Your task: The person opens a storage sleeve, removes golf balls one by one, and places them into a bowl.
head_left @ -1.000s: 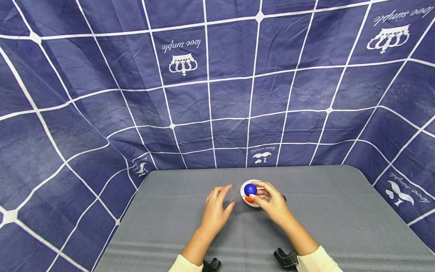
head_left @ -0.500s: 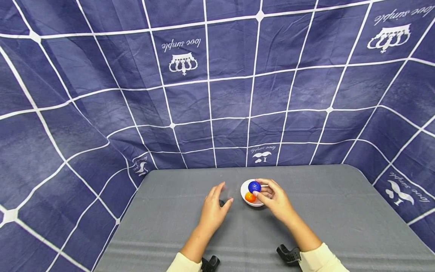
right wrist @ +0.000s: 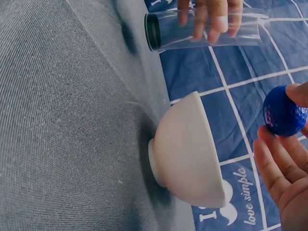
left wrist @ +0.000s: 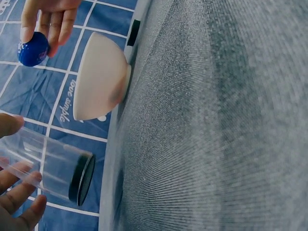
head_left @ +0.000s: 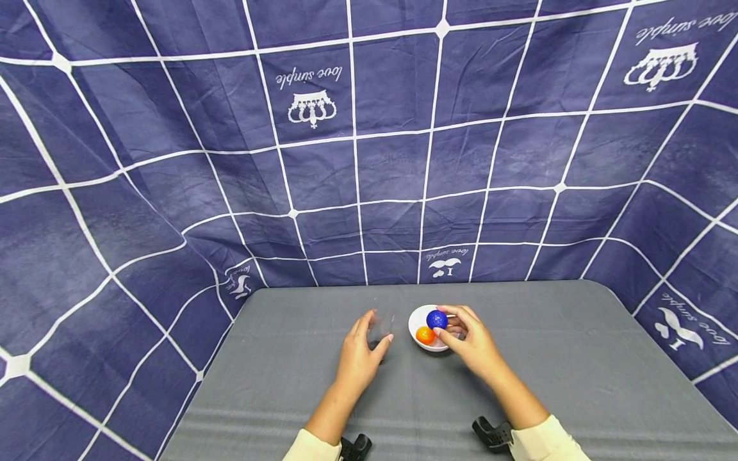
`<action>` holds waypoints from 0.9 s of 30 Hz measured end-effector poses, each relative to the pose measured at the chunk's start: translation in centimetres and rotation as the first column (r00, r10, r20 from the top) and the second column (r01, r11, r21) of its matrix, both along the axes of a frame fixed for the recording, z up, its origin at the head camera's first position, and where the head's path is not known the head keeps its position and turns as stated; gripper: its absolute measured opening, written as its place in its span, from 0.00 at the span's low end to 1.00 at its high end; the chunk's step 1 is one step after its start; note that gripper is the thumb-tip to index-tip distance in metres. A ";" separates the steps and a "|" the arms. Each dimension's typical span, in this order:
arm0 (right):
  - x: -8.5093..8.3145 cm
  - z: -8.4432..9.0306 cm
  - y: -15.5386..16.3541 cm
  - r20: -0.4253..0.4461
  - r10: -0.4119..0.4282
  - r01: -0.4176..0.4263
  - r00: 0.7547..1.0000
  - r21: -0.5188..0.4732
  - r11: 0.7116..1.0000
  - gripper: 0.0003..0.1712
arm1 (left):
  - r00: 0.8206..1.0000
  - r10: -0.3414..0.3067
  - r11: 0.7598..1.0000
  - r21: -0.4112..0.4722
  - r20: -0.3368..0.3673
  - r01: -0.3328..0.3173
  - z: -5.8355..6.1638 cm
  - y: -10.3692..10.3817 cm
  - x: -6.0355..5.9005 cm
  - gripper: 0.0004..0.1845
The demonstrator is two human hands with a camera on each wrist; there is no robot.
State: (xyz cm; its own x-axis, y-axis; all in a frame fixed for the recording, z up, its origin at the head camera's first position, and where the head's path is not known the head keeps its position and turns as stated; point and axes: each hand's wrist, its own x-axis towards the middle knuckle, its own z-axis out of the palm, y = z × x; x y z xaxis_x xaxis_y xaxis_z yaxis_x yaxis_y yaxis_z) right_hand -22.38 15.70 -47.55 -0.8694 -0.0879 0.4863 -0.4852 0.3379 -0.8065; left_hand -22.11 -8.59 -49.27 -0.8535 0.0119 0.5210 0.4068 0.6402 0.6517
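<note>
The fingers (right wrist: 269, 163) of the right hand (head_left: 474, 342) are curled round a blue ball (head_left: 436, 319), pinching it at the fingertips just above the white bowl (head_left: 416, 323); in the right wrist view the ball sits at the right edge of the frame, clear of the bowl's rim. An orange ball (head_left: 425, 334) lies inside the bowl, lower left of the blue one in the head view.

Left of the bowl, the fingers (left wrist: 19, 192) of the left hand (head_left: 359, 357) wrap a clear glass tumbler (left wrist: 53, 171) with a dark base. In the left wrist view it shows at the lower left of the frame, its base hanging just off the worktop (head_left: 565, 358) with a shadow beneath it, so the glass is held and lifted slightly. Glass and bowl stand near each other but apart.

The bowl rests on the grey worktop, a little above the middle of its surface in the head view. Pale sleeves show at the bottom edge, with black wrist mounts beside them. Behind and around the worktop hangs a navy cloth (head_left: 173, 160) with a white grid, crown marks and lettering.
</note>
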 end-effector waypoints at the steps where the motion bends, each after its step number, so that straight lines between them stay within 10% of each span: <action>1: 0.3 0.4 -0.1 -0.005 -0.009 0.009 1.000 0.016 1.000 0.25 | 1.000 -0.001 1.000 0.008 -0.001 0.001 0.0 0.0 0.0 0.31; 27: -0.4 -2.6 0.9 -0.194 -0.102 0.156 0.976 0.284 0.946 0.26 | 0.993 -0.022 0.987 0.162 0.120 0.002 -0.9 -0.3 -0.4 0.31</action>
State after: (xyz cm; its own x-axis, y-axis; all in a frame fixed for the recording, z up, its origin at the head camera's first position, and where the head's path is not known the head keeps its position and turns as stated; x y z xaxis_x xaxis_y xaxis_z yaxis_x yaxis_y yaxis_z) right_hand -22.81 16.60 -50.18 -0.7866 -0.1440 0.6004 -0.5456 0.6175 -0.5667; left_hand -22.52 -8.89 -50.13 -0.9105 -0.0530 0.4101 0.3259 0.5184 0.7906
